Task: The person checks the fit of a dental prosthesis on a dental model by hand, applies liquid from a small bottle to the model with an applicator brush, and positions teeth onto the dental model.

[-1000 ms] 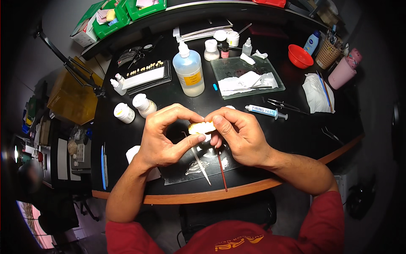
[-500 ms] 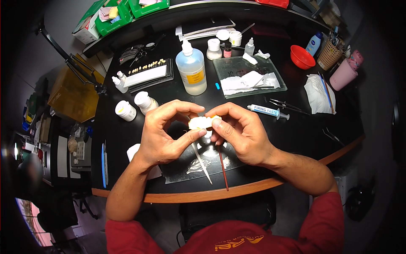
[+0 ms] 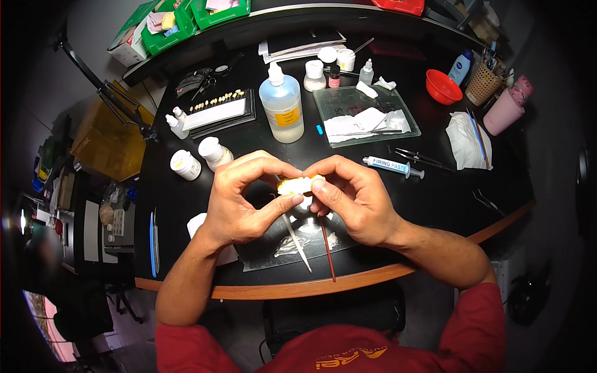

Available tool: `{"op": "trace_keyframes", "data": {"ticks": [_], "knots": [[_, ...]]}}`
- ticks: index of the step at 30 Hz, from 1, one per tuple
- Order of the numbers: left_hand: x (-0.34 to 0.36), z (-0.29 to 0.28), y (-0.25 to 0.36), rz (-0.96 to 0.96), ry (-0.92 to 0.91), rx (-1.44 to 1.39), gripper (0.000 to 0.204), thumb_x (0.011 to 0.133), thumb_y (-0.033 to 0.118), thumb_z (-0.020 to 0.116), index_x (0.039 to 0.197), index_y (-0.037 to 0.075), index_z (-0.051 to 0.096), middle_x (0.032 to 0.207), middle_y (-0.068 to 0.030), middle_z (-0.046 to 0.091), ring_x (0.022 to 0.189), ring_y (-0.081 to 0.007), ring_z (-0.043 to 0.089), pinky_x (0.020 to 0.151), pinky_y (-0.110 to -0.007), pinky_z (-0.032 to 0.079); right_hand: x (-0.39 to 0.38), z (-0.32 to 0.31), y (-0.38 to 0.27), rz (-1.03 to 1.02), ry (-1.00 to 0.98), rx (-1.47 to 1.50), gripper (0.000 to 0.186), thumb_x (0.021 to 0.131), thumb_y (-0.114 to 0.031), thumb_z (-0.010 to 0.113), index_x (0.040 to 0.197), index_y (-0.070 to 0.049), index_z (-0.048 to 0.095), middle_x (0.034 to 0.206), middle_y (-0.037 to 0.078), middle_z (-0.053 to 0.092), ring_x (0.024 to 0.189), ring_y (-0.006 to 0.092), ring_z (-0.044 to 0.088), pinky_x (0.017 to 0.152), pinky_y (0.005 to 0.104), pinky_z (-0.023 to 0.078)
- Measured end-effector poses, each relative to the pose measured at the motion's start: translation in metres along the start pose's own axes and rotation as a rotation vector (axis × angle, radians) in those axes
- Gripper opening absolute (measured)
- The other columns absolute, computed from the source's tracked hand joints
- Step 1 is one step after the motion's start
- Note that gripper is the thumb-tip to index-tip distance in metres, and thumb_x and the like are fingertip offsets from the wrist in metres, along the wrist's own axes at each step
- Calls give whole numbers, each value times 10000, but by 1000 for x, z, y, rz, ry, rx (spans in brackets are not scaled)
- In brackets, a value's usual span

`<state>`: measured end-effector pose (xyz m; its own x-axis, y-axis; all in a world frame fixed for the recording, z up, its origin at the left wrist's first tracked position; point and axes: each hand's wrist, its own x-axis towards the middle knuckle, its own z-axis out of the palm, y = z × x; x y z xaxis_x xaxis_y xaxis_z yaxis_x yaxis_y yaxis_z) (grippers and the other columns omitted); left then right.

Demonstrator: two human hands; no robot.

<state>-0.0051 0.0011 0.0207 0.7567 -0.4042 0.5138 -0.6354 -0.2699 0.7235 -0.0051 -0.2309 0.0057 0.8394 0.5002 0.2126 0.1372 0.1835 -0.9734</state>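
White-and-yellow and glare-washed, a small bumpy piece [image 3: 296, 186], its right end hidden, sits pinched in our left hand [image 3: 245, 198] and right hand [image 3: 356, 198].

Lettering on syringe [image 3: 387, 165], bottle [image 3: 280, 102] and shirt [image 3: 311, 348]
Capitals mark the syringe toward the worktop's [image 3: 435, 205] right edge; small print, the bottle's orange label [image 3: 288, 117]; yellow lettering, the red shirt beyond the front edge.
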Motion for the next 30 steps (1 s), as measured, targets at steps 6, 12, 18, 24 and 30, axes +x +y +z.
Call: {"op": "trace_keyframes", "data": {"ticks": [6, 12, 18, 24, 30], "knots": [[-3, 10, 9, -156, 114, -156, 321, 799, 12, 858, 1104, 5, 759, 941, -102, 735, 850, -165, 708, 781, -284, 565, -1, 0, -1, 12, 0, 0, 181, 1084, -127, 593, 1166, 21, 655, 952, 42, 693, 789, 49, 644, 712, 218, 542], [-1, 3, 2, -13, 39, -15, 280, 788, 25, 865, 1053, 9, 776, 934, -102, 739, 825, -173, 694, 754, -289, 549, -1, 0, 0, -16, 9, -47, 186, 1075, -141, 605, 1148, 19, 667, 896, 46, 690, 772, 50, 643, 666, 223, 520], [-2, 7, 5, -100, 79, -91, 427, 806, 25, 860, 1214, 12, 732, 930, -85, 736, 842, -144, 689, 801, -283, 553, 2, 0, 1, -30, 19, -58, 180, 1071, -143, 607, 1136, 10, 676, 860, 38, 689, 744, 53, 641, 637, 232, 510], [-2, 8, 7, -118, 91, -120, 467, 808, 25, 858, 1252, 17, 715, 931, -79, 739, 850, -139, 690, 807, -284, 551, 2, -1, 3, -25, 22, -46, 184, 1070, -151, 608, 1132, 7, 678, 847, 38, 688, 743, 53, 641, 639, 233, 510], [-3, 0, 0, 2, 0, 18, 427, 791, 34, 861, 1199, 20, 735, 927, -81, 742, 851, -158, 690, 775, -303, 545, -1, 0, 0, -21, 8, -67, 189, 1069, -156, 612, 1135, 10, 673, 854, 35, 686, 748, 49, 635, 651, 229, 511]]}}
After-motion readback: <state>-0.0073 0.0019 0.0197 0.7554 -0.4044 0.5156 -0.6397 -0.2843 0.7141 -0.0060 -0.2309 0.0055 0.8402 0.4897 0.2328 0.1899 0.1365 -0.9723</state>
